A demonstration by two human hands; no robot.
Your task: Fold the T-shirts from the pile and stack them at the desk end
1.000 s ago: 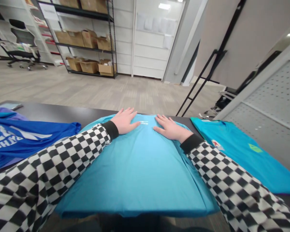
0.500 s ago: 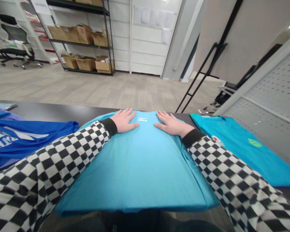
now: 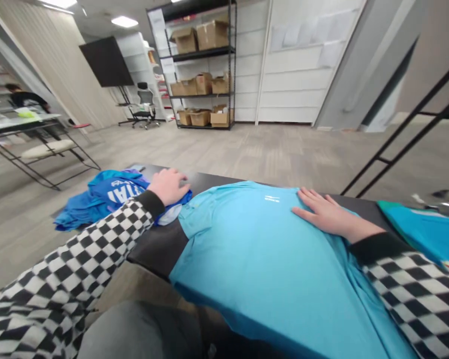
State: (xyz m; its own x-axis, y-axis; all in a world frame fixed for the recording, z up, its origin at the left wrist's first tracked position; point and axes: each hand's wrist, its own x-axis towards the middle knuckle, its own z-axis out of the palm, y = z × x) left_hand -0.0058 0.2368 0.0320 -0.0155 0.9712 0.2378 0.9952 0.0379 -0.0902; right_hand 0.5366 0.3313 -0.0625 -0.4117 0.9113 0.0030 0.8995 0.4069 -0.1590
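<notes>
A light blue T-shirt [image 3: 262, 249] with a small white logo near its collar is spread across the dark table, its lower part hanging over the near edge. My right hand [image 3: 324, 212] rests flat on its upper right side, fingers stretched out. Over at the left, my left hand [image 3: 167, 186] is at the right end of a heap of blue shirts [image 3: 101, 199] with white lettering. Its fingers reach forward and apart, palm down; whether they touch the cloth beneath cannot be made out. The T-shirt's left sleeve [image 3: 198, 214] lies exposed beside that heap.
Another blue shirt [image 3: 426, 229] with green trim lies at the table's right end. The black table [image 3: 160, 249] shows between heap and T-shirt. A black stand [image 3: 404, 134] rises behind on the right. Shelves with cardboard boxes [image 3: 200, 117] and a seated person [image 3: 28, 102] are farther off.
My left hand has left the light blue T-shirt and moved left to the heap of blue shirts. The right hand stays flat on the T-shirt. The view has turned left.
</notes>
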